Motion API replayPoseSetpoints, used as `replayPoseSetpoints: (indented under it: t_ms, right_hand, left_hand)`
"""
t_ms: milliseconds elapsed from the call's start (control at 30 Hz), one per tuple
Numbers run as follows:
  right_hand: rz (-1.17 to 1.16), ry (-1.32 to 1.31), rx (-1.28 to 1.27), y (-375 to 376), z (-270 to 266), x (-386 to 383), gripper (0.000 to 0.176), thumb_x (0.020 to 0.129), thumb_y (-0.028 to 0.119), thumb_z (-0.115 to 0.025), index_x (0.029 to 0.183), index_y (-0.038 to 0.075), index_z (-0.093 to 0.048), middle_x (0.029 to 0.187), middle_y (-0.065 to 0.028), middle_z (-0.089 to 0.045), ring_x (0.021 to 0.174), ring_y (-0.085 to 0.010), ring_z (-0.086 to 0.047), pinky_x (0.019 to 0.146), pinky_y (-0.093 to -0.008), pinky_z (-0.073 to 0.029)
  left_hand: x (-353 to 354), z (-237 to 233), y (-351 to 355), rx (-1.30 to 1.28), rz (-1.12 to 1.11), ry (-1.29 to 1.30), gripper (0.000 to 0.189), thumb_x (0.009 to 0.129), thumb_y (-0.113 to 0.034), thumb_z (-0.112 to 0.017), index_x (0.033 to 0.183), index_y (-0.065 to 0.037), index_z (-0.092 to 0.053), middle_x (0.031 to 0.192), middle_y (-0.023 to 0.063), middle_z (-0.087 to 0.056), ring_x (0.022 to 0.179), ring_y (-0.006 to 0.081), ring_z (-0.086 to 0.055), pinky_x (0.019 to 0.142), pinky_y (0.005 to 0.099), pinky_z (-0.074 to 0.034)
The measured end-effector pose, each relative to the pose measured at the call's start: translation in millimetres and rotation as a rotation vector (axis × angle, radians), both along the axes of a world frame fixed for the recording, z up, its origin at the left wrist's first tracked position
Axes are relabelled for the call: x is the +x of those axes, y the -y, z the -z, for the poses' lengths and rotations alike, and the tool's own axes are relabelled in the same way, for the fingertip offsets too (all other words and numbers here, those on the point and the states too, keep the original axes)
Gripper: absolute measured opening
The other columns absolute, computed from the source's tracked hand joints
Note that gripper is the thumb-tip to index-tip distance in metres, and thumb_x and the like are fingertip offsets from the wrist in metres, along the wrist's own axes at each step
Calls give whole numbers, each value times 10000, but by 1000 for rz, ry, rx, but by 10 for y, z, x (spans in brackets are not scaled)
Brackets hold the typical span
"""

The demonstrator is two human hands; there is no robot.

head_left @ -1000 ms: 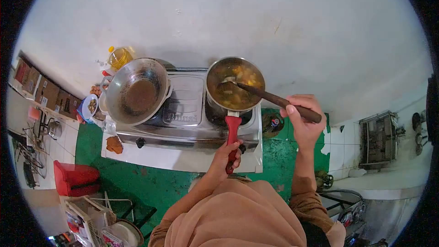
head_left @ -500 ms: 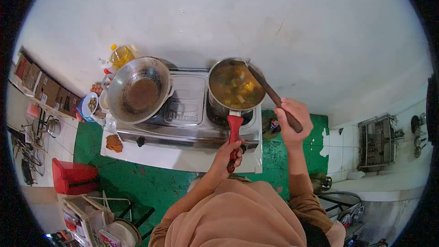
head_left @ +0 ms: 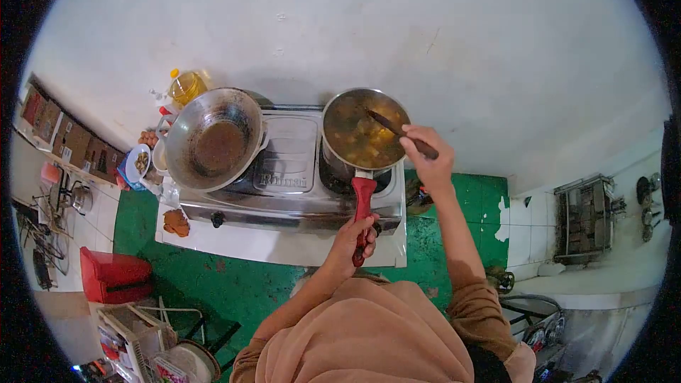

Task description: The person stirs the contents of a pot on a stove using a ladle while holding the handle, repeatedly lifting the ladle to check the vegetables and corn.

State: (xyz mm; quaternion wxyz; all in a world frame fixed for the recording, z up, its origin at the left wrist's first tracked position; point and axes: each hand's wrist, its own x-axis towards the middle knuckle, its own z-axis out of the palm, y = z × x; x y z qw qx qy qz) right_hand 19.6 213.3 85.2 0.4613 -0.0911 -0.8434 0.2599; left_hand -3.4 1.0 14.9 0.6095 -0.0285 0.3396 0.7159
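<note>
A saucepan (head_left: 328, 143) of brownish soup with chunks in it stands on the right burner of the gas stove (head_left: 291, 207). My left hand (head_left: 350, 242) is wrapped round the pan's red handle, which points toward me. Above the pan's right rim, my right hand (head_left: 430, 156) grips a dark wooden spatula (head_left: 389, 125). The far end of the spatula is sunk in the soup and hidden from sight. On the left burner sits a wide metal wok (head_left: 186, 138) with a browned bottom.
Behind the wok stands a bottle of yellow oil (head_left: 188, 88). Eggs (head_left: 148, 137) and a plate with food (head_left: 140, 162) are at the stove's left. A brown piece (head_left: 176, 223) lies on the table's front left corner. A red container (head_left: 115, 275) is at lower left.
My right hand has moved left and toward the wall. The spatula has gone from the pan's right rim down into the middle of the soup. The left hand keeps its hold.
</note>
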Motion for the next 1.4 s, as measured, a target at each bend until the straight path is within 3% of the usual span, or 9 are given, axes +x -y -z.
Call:
replayPoseSetpoints:
  t_ms: [167, 267, 400, 467, 600, 667, 767, 1000, 1400]
  right_hand:
    - [34, 164, -295, -257, -157, -355, 172, 794, 184, -672, 786, 21, -617, 737, -70, -652, 699, -158, -642, 610, -286, -495]
    - [64, 240, -230, -470, -158, -633, 221, 811, 230, -644, 739, 27, -595, 629, -60, -620, 588, -153, -626, 534, -284, -472]
    - [73, 195, -379, -611, -240, -903, 252, 820, 249, -617, 710, 26, -576, 568, -68, -597, 519, -145, -607, 515, -292, -470]
    - [116, 148, -390, -756, -232, -995, 206, 830, 162, -604, 714, 6, -535, 594, -49, -585, 436, -80, -515, 398, -226, -398]
    - [193, 97, -420, -939, -246, -1069, 273, 786, 243, -609, 686, -8, -567, 515, -87, -581, 428, -162, -583, 475, -302, -475]
    - [238, 161, -503, -972, -290, -1069, 230, 809, 170, -601, 685, 0, -508, 602, -81, -600, 391, -101, -505, 362, -243, -393]
    - [199, 110, -526, -919, -338, -990, 217, 804, 157, -604, 683, 6, -508, 601, -91, -600, 383, -103, -501, 353, -248, -390]
    - [165, 11, -498, -567, -578, -676, 226, 795, 169, -607, 659, 7, -525, 527, -57, -560, 403, -122, -539, 408, -264, -427]
    - [125, -78, -390, 90, -649, 18, 155, 868, 112, -570, 753, 14, -536, 717, -66, -618, 529, -73, -534, 458, -200, -415]
  left_hand:
    - [6, 10, -1, 7, -3, -6, 295, 872, -267, -548, 1065, -47, -514, 612, 4, -482, 424, 105, -438, 381, 228, -335]
    - [0, -7, 9, -24, 2, -8, 292, 872, -270, -549, 1061, -50, -514, 613, 6, -485, 422, 105, -441, 375, 228, -334]
    - [-2, 1, 15, 3, 3, 8, 279, 863, -261, -574, 1049, -66, -503, 641, 11, -480, 445, 98, -443, 384, 212, -332]
    - [-3, -6, 11, 5, 2, 6, 281, 862, -260, -574, 1050, -63, -503, 640, 12, -480, 446, 99, -443, 383, 214, -332]
    - [0, -6, 6, -13, 4, -18, 301, 863, -266, -569, 1063, -49, -507, 627, 13, -483, 433, 102, -439, 370, 223, -329]
    - [-2, -7, 7, -19, -6, -26, 312, 865, -275, -562, 1067, -44, -513, 613, 12, -487, 421, 105, -438, 357, 229, -326]
    - [-13, -25, 23, 9, 2, -4, 306, 865, -259, -572, 1069, -43, -500, 640, 16, -480, 444, 97, -438, 383, 217, -331]
    - [-6, 1, 10, -6, 9, 8, 304, 869, -269, -566, 1069, -50, -501, 635, 11, -478, 442, 97, -439, 382, 219, -331]
    - [2, -8, -2, -24, 10, -19, 300, 875, -273, -546, 1069, -47, -511, 617, 8, -463, 431, 100, -428, 377, 224, -331]
